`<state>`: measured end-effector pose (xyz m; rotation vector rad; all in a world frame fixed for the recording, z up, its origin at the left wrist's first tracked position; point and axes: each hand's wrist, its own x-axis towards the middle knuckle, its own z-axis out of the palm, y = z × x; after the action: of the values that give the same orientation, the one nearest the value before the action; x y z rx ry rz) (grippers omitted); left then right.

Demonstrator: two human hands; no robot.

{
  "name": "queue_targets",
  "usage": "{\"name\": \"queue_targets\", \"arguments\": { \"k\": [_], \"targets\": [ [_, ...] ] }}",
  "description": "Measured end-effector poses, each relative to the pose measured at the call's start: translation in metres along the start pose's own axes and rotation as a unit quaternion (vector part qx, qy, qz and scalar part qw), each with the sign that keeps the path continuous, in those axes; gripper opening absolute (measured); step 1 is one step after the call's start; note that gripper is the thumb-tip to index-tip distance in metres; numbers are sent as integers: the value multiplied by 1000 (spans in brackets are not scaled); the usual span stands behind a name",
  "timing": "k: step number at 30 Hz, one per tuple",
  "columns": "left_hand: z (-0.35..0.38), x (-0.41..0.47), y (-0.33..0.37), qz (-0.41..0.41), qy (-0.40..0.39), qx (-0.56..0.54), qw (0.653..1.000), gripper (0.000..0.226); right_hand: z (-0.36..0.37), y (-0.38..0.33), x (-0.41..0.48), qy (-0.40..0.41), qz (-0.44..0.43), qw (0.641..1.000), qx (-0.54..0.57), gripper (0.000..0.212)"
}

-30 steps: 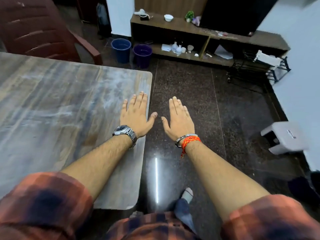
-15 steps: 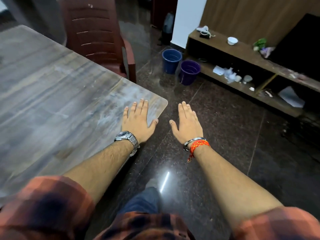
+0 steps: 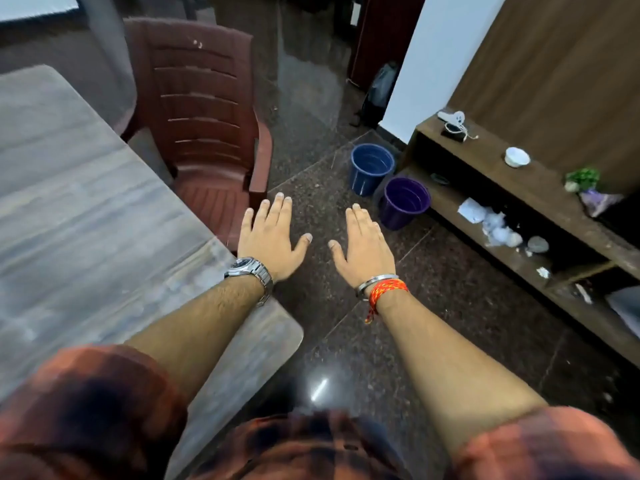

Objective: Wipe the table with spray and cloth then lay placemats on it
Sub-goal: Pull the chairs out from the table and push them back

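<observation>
The grey streaked wooden table [image 3: 86, 244] fills the left of the head view, its rounded corner near my waist. My left hand [image 3: 272, 237], with a metal watch at the wrist, is held flat and open past the table's right edge, over the dark floor. My right hand [image 3: 363, 247], with a bangle and an orange thread at the wrist, is flat and open beside it, also over the floor. Both hands hold nothing. No spray bottle, cloth or placemat is in view.
A brown plastic armchair [image 3: 207, 126] stands at the table's far side. A blue bucket [image 3: 370, 168] and a purple bucket [image 3: 403, 202] sit on the floor by a low wooden shelf unit [image 3: 519, 188] with small items on it.
The view has swung left and my hands have drifted off the table's corner to over the floor. The chair has come more into view. Both hands stay flat and open.
</observation>
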<state>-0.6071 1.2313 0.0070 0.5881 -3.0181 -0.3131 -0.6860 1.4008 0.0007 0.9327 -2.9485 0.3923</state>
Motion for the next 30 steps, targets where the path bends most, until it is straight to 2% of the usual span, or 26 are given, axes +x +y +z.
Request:
{"name": "queue_targets", "arguments": {
  "k": [3, 8, 14, 17, 24, 30],
  "targets": [
    [6, 57, 9, -33, 12, 6, 999, 81, 6, 25, 65, -14, -35, 999, -1, 70],
    [25, 156, 14, -134, 13, -2, 991, 83, 31, 56, 194, -55, -115, 992, 11, 70],
    [9, 254, 21, -284, 36, -18, 958, 84, 21, 81, 350, -85, -267, 960, 29, 70],
    [1, 304, 26, -339, 54, -37, 938, 85, 14, 85, 430, -77, -312, 946, 44, 69],
    [-7, 434, 8, -411, 100, -67, 903, 82, 20, 63, 584, -91, -433, 896, 27, 78],
    [-8, 563, -41, -449, 117, -116, 878, 79, 38, 25, 721, -127, -472, 872, 18, 85]
  ]
}}
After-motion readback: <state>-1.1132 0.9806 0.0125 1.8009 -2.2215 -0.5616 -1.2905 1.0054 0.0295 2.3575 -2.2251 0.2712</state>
